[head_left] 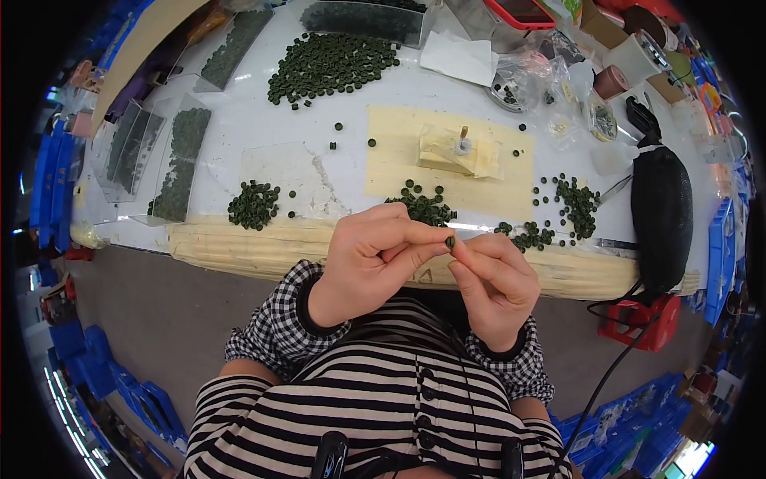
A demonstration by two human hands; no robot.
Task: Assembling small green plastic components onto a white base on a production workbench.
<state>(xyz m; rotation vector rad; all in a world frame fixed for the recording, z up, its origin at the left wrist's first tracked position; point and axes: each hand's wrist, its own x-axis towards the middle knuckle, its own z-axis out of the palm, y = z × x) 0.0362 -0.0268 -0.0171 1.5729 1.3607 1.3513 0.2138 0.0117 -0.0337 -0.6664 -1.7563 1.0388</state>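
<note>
In front of my chest, both hands meet over one small dark green round piece [450, 242]. My left hand [367, 259] pinches it between thumb and index finger. My right hand [499, 283] has its fingers curled, with the fingertips against the piece's other side. Just beyond the hands a heap of similar green pieces [423, 207] lies at the table's near edge. To its right are two looser groups, one by the edge [528, 235] and one farther right [578, 206]. A small pile [254, 205] sits left of my left hand.
A taped block with a small upright pin [459, 150] stands on yellow paper [391, 120]. Clear trays of green pieces [182, 164] line the left; a big pile [331, 68] lies at the back. A black bag-like object [662, 215] and a trailing cable [614, 363] are at right.
</note>
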